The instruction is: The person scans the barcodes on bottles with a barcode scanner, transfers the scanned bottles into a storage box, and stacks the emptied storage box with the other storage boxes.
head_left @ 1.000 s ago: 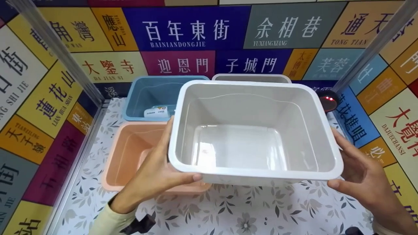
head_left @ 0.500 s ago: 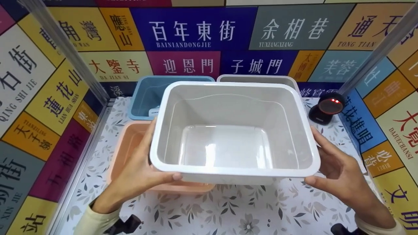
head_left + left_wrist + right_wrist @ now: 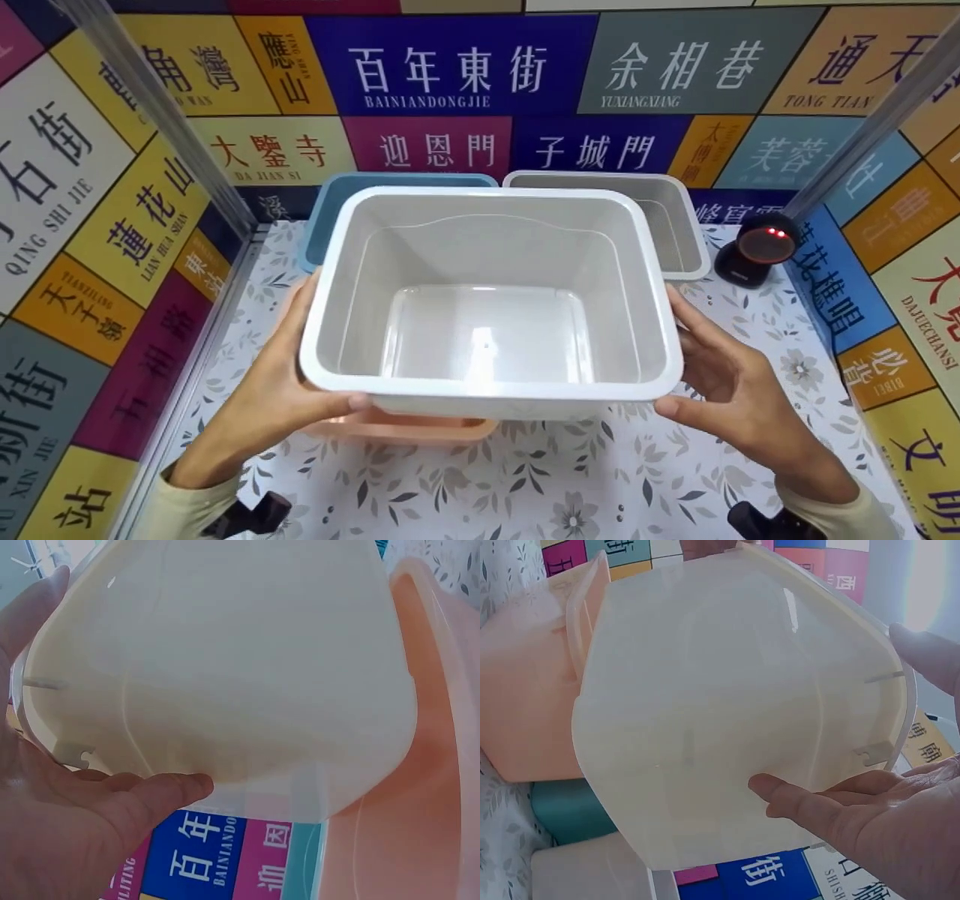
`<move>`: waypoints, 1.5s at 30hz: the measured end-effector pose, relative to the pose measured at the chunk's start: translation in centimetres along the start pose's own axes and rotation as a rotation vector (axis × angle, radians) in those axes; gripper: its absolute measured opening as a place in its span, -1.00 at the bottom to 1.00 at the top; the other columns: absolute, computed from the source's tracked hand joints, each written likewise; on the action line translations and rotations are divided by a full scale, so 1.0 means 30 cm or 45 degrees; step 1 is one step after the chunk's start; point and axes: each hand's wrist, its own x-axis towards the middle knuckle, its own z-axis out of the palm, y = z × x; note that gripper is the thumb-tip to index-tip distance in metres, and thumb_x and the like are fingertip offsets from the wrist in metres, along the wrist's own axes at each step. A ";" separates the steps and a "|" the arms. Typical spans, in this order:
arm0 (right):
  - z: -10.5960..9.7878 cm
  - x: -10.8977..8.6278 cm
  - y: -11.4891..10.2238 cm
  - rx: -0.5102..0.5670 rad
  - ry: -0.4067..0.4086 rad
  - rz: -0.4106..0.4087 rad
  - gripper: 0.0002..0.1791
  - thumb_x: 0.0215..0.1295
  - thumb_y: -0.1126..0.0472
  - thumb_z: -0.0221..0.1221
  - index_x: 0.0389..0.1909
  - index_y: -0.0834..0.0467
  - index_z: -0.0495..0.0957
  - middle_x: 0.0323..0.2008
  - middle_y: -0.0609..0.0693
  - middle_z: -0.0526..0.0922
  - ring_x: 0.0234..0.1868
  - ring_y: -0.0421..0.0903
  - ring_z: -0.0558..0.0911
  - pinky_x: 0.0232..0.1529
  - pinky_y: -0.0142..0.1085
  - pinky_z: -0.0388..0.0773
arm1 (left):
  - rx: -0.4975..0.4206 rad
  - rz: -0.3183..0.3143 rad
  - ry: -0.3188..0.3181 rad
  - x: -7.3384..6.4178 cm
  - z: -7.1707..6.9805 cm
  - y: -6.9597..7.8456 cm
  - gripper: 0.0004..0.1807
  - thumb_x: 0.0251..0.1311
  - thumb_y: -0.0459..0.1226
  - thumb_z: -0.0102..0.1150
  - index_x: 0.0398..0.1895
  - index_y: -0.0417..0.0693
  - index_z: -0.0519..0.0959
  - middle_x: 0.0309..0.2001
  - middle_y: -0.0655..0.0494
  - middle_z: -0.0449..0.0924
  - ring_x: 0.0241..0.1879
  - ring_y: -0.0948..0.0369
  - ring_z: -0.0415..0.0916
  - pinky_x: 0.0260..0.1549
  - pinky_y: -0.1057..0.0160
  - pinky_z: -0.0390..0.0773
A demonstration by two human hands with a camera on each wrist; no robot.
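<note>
A white plastic storage bin (image 3: pixel 487 337), its inside bare, is held up above the table with its opening tipped toward me. My left hand (image 3: pixel 277 382) grips its left end, thumb on the front rim and fingers along the side wall. At the opposite end my right hand (image 3: pixel 739 386) holds it the same way. Both wrist views show fingers spread against the outer walls, under the rim. Behind and below the white bin is a peach bin (image 3: pixel 420 431), mostly hidden in the head view but plain in the left wrist view.
A blue bin (image 3: pixel 324 217), largely covered, stands at the back left. Beside it is a grey bin (image 3: pixel 679 232). A black scanner (image 3: pixel 754 251) with red lights stands at the back right. Sign-printed walls (image 3: pixel 465 67) enclose the floral tabletop (image 3: pixel 577 480).
Both hands have carried the white bin leftward, across the peach and blue bins. The bottle in the blue bin is now hidden, while more of the grey bin and the scanner shows.
</note>
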 end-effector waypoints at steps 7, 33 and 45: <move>0.041 0.042 0.021 0.065 -0.063 -0.040 0.15 0.08 0.87 0.20 0.72 0.48 -0.04 0.69 0.42 0.11 0.57 0.19 0.45 0.33 -0.13 0.63 | -0.016 -0.037 0.008 -0.024 -0.079 -0.034 0.56 -0.19 -0.59 0.65 0.85 0.36 -0.05 0.60 -0.24 0.33 0.35 -0.36 0.52 0.15 -0.18 0.70; 0.229 0.148 0.068 0.012 -0.062 0.029 0.19 0.22 0.73 0.34 0.77 0.36 -0.11 0.68 0.33 0.20 0.58 0.25 0.42 0.38 0.09 0.54 | 0.087 -0.052 0.037 -0.074 -0.294 -0.095 0.44 -0.09 -0.59 0.57 0.84 0.33 0.02 0.65 -0.16 0.25 0.32 -0.15 0.53 0.15 0.17 0.71; 0.278 0.166 0.079 0.039 -0.078 0.053 0.18 0.27 0.67 0.36 0.77 0.35 -0.14 0.68 0.28 0.23 0.59 0.27 0.40 0.40 0.08 0.52 | 0.071 -0.082 0.022 -0.105 -0.338 -0.085 0.40 0.00 -0.61 0.50 0.85 0.32 -0.03 0.72 -0.13 0.13 0.39 -0.10 0.48 0.18 0.20 0.68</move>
